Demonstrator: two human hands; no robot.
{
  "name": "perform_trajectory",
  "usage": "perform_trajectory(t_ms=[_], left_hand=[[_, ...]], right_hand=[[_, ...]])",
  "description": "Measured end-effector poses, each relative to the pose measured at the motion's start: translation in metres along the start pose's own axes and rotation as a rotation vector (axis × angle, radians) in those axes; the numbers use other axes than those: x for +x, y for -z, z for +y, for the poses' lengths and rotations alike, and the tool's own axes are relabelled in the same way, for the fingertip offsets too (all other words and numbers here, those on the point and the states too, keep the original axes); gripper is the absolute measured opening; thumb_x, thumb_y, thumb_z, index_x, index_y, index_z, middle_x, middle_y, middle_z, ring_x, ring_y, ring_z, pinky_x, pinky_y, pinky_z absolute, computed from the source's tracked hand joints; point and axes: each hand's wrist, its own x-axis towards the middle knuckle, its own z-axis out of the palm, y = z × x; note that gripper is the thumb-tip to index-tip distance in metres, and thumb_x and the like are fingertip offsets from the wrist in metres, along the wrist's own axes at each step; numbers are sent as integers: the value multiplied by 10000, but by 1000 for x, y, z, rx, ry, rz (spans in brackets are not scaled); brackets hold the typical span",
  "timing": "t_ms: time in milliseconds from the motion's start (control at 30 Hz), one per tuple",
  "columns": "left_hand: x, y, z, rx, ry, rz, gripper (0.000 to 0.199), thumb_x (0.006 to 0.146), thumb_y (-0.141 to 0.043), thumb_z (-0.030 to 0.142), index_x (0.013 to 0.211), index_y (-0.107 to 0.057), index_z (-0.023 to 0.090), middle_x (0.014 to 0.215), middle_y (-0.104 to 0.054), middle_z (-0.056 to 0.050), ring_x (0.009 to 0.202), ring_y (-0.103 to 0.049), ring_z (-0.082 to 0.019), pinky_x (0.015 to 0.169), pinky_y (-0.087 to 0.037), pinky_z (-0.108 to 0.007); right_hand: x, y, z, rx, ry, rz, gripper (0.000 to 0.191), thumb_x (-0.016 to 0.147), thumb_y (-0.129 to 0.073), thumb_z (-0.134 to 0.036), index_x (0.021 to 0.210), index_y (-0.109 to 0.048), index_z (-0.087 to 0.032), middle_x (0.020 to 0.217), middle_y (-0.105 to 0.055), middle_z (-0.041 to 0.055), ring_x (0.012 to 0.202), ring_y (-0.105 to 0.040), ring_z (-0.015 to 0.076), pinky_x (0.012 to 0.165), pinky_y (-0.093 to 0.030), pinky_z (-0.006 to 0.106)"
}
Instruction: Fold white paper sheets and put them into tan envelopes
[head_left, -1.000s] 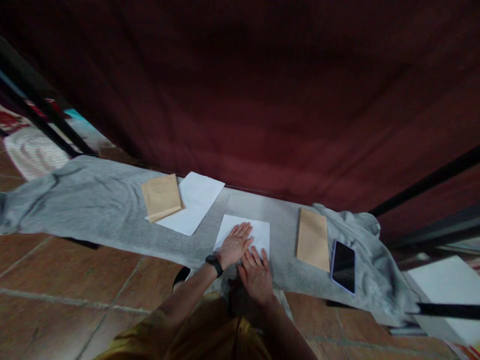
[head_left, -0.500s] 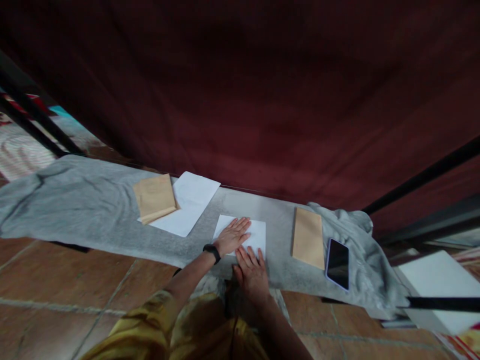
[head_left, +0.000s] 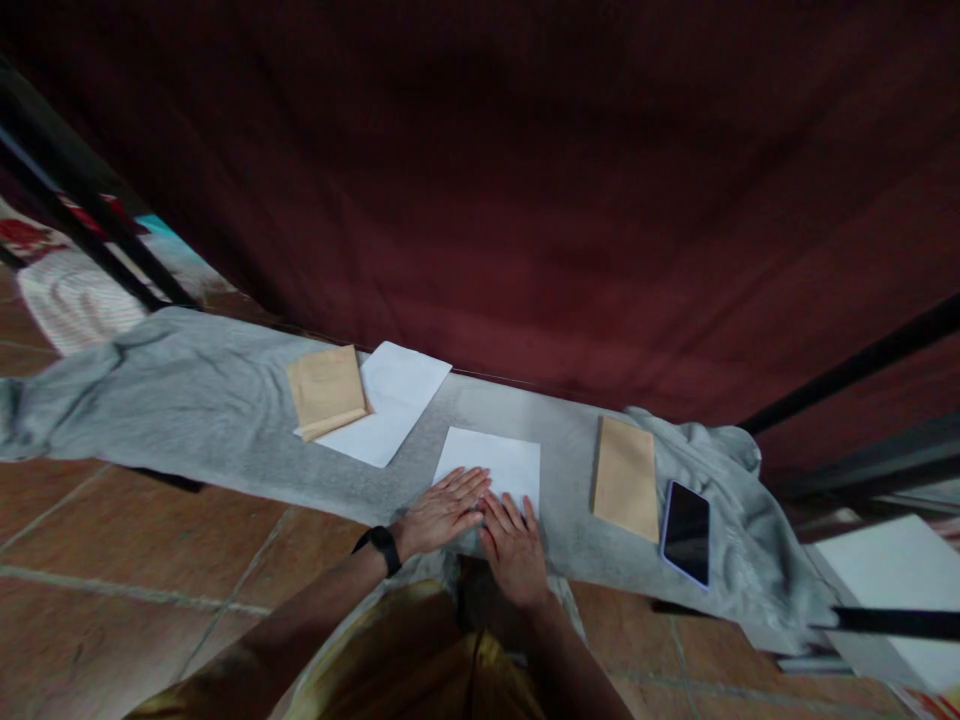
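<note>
A white sheet of paper [head_left: 495, 455] lies on the grey cloth that covers the narrow bench. My left hand [head_left: 444, 508], with a black watch on its wrist, rests flat on the sheet's near left part, fingers stretched out. Beside it, my right hand [head_left: 514, 545] lies with spread fingers on the near edge, its fingertips close to those of the left. Both palms hide the sheet's near edge, so I cannot tell whether it is folded there. Neither hand grips anything.
To the left, a brown paper piece [head_left: 330, 388] with a folded edge overlaps a larger white sheet [head_left: 397, 395]. On the right lie a brown envelope-like rectangle [head_left: 625, 480] and a phone [head_left: 685, 533]. A dark red curtain [head_left: 480, 240] hangs behind the grey cloth [head_left: 217, 410].
My left hand has slid back toward me and left, from the sheet's middle to its near edge. My right hand stays at the near edge. The view has shifted slightly.
</note>
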Motion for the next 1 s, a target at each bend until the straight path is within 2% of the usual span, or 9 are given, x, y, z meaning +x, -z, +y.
perform_trajectory(t_ms=[100, 200, 367, 567, 767, 1000], left_hand=[[-9, 4, 4, 23, -27, -2, 557, 1053, -368, 463, 1564, -304, 250, 1616, -347, -45, 1500, -289, -163, 1247, -192, -386], [-12, 6, 5, 39, -46, -23, 543, 1050, -372, 471, 1549, -339, 260, 1587, -406, -40, 1495, -304, -175, 1246, -181, -407], [-10, 5, 5, 30, -38, -44, 507, 1048, -377, 474, 1520, -400, 290, 1552, -461, -31, 1471, -354, -183, 1242, -178, -423], [-9, 10, 8, 18, -32, -76, 509, 1052, -379, 457, 1533, -371, 290, 1585, -409, -8, 1494, -305, -175, 1249, -152, -415], [-9, 15, 10, 5, -18, -64, 474, 1058, -369, 437, 1513, -403, 311, 1586, -408, 7, 1492, -310, -166, 1246, -164, -402], [-11, 9, 8, 28, -42, -35, 489, 1058, -375, 438, 1530, -372, 310, 1599, -386, 8, 1496, -300, -166, 1247, -150, -393]], right_hand=[[6, 1, 7, 46, -26, 13, 432, 1062, -305, -279, 1426, -535, -243, 1443, -582, 44, 1372, -493, 173, 1215, -257, 445], [22, -1, 15, 57, -20, -18, 481, 1064, -225, -259, 1438, -523, -209, 1483, -541, 58, 1393, -466, 160, 1197, -295, 409], [63, -10, 27, -45, -56, -109, 502, 1073, -214, -348, 1493, -453, -210, 1566, -424, 43, 1455, -378, 191, 1213, -255, 426], [99, -18, 46, -157, -90, -100, 509, 1070, -239, -377, 1535, -375, -222, 1614, -326, 40, 1491, -306, 222, 1223, -195, 469], [100, -19, 70, -226, -174, -66, 543, 1061, -259, -392, 1548, -349, -171, 1610, -329, 90, 1477, -328, 260, 1212, -208, 499], [78, -16, 97, -325, -208, 109, 582, 1060, -219, -399, 1532, -363, -90, 1560, -406, 163, 1427, -407, 285, 1178, -285, 515]])
